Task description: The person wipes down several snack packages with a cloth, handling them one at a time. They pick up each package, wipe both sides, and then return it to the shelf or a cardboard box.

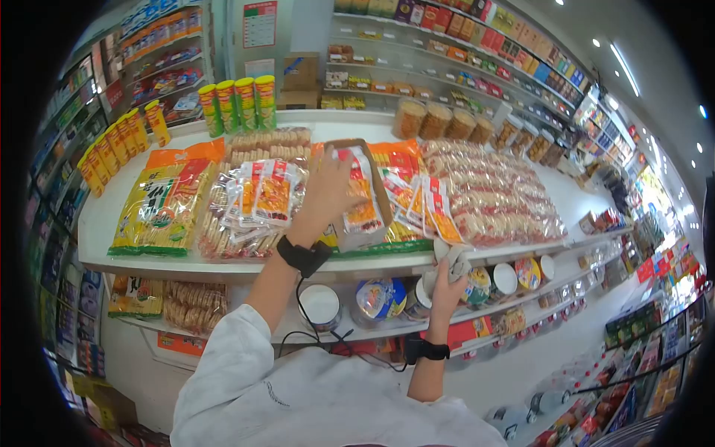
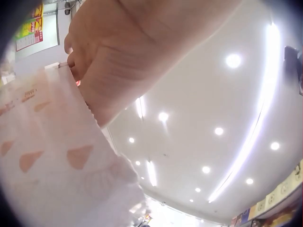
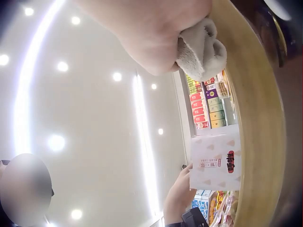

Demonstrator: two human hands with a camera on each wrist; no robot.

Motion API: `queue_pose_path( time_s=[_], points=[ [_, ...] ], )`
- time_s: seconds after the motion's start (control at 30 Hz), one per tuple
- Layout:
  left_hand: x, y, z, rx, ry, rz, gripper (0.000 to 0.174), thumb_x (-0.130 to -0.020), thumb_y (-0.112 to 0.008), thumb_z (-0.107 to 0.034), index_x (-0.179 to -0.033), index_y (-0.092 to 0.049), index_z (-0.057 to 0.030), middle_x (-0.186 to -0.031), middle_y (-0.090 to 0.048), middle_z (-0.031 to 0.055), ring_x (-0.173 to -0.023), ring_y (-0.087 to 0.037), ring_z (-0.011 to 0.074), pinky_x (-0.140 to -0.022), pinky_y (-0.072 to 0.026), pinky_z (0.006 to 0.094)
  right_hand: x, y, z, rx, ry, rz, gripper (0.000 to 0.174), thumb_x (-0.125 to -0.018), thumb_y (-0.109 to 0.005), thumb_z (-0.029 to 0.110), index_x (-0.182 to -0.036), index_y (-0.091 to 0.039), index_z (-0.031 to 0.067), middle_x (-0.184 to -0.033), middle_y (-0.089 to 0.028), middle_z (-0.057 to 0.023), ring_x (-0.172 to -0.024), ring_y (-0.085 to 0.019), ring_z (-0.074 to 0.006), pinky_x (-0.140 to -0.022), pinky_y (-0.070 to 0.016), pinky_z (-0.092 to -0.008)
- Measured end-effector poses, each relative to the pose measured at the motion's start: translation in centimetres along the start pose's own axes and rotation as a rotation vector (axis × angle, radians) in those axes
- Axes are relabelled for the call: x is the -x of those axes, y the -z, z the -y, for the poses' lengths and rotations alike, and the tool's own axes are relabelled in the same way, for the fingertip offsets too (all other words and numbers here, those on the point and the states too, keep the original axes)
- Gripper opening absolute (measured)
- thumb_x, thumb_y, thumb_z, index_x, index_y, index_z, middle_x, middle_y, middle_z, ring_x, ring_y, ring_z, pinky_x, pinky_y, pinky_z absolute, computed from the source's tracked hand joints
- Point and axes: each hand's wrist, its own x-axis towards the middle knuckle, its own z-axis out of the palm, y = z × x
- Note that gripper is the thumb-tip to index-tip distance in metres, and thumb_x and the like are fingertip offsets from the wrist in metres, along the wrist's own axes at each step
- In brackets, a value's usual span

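My left hand (image 1: 328, 190) grips the open box (image 1: 363, 240) by its left side, its fingers reaching over the opening. Red-and-white snack packets (image 1: 363, 214) lie inside. The right wrist view shows the box's white patterned side (image 3: 215, 163) with my left hand (image 3: 179, 196) against it; in the left wrist view its pale wall (image 2: 57, 156) is close below my left hand (image 2: 118, 56). At the counter's front edge, right of the box, my right hand (image 1: 447, 290) holds a crumpled grey cloth (image 1: 453, 261), also seen as a grey bundle (image 3: 203, 52) in the right wrist view.
Loose packets (image 1: 272, 192) lie on bagged snacks left of the box, and more packets (image 1: 439, 208) to its right. Yellow-and-orange bags (image 1: 160, 201), tall green cans (image 1: 246, 104) and clear jars (image 1: 436, 121) stand or lie on the white counter (image 1: 97, 231). Round tubs (image 1: 380, 298) sit below.
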Motion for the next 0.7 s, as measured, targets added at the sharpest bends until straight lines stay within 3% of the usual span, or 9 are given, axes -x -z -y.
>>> queue_pose_path(
  time_s=[0.17,0.27,0.37,0.47,0.57,0.6,0.7],
  points=[
    [1.2,1.7,-2.6,0.245,0.072,-0.229,0.083,-0.073,-0.082,-0.021,-0.144,-0.043,-0.0054,-0.135,-0.050,0.0242,-0.134,-0.038,0.0433,-0.112,-0.0329,0.0498,0.3,1.1,-1.6,-0.037,-0.038,-0.022,0.038,-0.097,-0.060,0.011,-0.128,-0.049,-0.0078,-0.111,-0.064,-0.0125,-0.093,-0.065,-0.0154,-0.081,-0.0519,-0.0292],
    [2.0,2.9,-3.0,0.606,0.051,-0.244,0.087,-0.074,-0.080,-0.004,-0.149,-0.035,-0.0076,-0.143,-0.043,0.0215,-0.136,-0.039,0.0374,-0.110,-0.0386,0.0467,-0.6,0.4,-1.6,-0.091,-0.033,-0.051,0.040,-0.095,-0.063,0.017,-0.127,-0.052,-0.0047,-0.104,-0.066,-0.0101,-0.089,-0.063,-0.0141,-0.076,-0.0517,-0.0285],
    [3.0,4.1,-4.9,1.124,0.137,-0.546,0.099,-0.075,-0.079,0.002,-0.154,-0.020,-0.0090,-0.153,-0.029,0.0181,-0.137,-0.039,0.0331,-0.108,-0.0442,0.0440,-3.8,0.4,-3.5,0.100,0.001,0.075,0.037,-0.096,-0.061,0.016,-0.123,-0.054,-0.0087,-0.108,-0.065,-0.0131,-0.093,-0.065,-0.0176,-0.080,-0.0510,-0.0309],
    [4.2,7.7,-6.4,1.380,0.129,-0.723,0.108,-0.072,-0.081,0.005,-0.155,-0.012,-0.0068,-0.158,-0.013,0.0128,-0.139,-0.033,0.0294,-0.111,-0.0421,0.0432,-4.6,0.5,-0.4,0.323,-0.081,0.166,0.037,-0.095,-0.063,0.018,-0.121,-0.057,-0.0077,-0.108,-0.066,-0.0125,-0.093,-0.065,-0.0186,-0.081,-0.0506,-0.0321],
    [6.2,8.9,-5.0,1.158,0.129,-0.795,0.110,-0.069,-0.084,0.003,-0.154,-0.014,-0.0019,-0.159,-0.008,0.0136,-0.141,-0.029,0.0298,-0.110,-0.0422,0.0430,-3.7,1.7,0.1,0.333,-0.050,0.281,0.038,-0.096,-0.063,0.021,-0.121,-0.058,-0.0059,-0.108,-0.067,-0.0117,-0.092,-0.064,-0.0186,-0.082,-0.0506,-0.0327],
    [6.9,9.3,-4.4,1.108,0.162,-0.769,0.111,-0.068,-0.086,-0.001,-0.154,-0.015,-0.0005,-0.160,-0.001,0.0155,-0.145,-0.020,0.0296,-0.115,-0.0334,0.0439,-2.9,1.4,0.5,0.260,-0.054,0.221,0.038,-0.096,-0.063,0.023,-0.122,-0.059,-0.0054,-0.108,-0.067,-0.0113,-0.092,-0.064,-0.0180,-0.082,-0.0505,-0.0318],
    [8.7,11.1,-3.8,0.650,0.232,-0.794,0.110,-0.068,-0.085,-0.007,-0.154,-0.017,0.0012,-0.161,0.001,0.0176,-0.147,-0.014,0.0295,-0.119,-0.0208,0.0435,-1.0,0.0,2.3,0.067,-0.023,0.044,0.039,-0.097,-0.064,0.026,-0.122,-0.059,-0.0040,-0.107,-0.068,-0.0099,-0.092,-0.064,-0.0156,-0.080,-0.0504,-0.0288]
  ],
)
